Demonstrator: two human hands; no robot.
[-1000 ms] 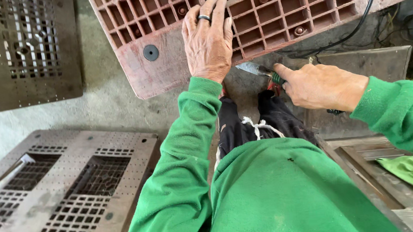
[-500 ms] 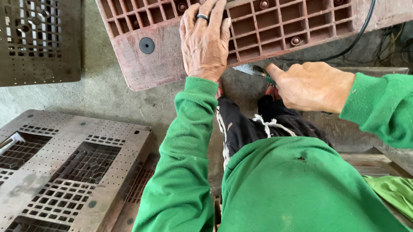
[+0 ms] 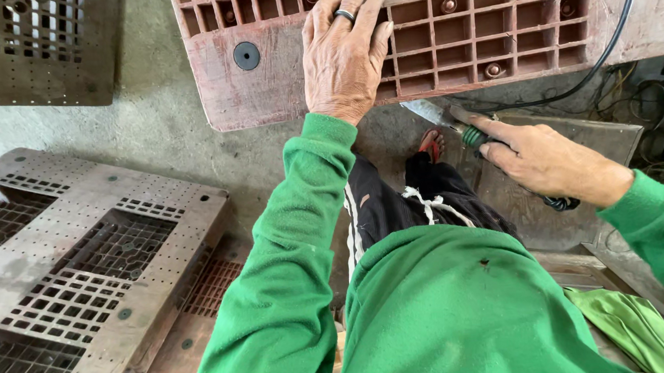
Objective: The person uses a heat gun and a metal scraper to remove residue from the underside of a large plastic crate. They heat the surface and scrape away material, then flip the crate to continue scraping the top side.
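Two hands, left hand (image 3: 344, 55) flat on red pallet (image 3: 486, 32), right hand (image 3: 549, 163) gripping knife (image 3: 439, 116)

Rough workshop or recycling yard: bare concrete floor (image 3: 146, 130), stacked grey plastic pallets (image 3: 77, 262), a reddish pallet (image 3: 492, 16) being worked, black cable (image 3: 612, 38), tangled wiring at right.

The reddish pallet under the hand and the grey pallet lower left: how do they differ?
The reddish pallet is pinkish-red; the grey pallet is dull grey-brown. The left hand rests flat on the reddish pallet, while the grey pallet lies untouched. The reddish pallet shows open square cells; the grey pallet shows perforated faces. Both are worn plastic.
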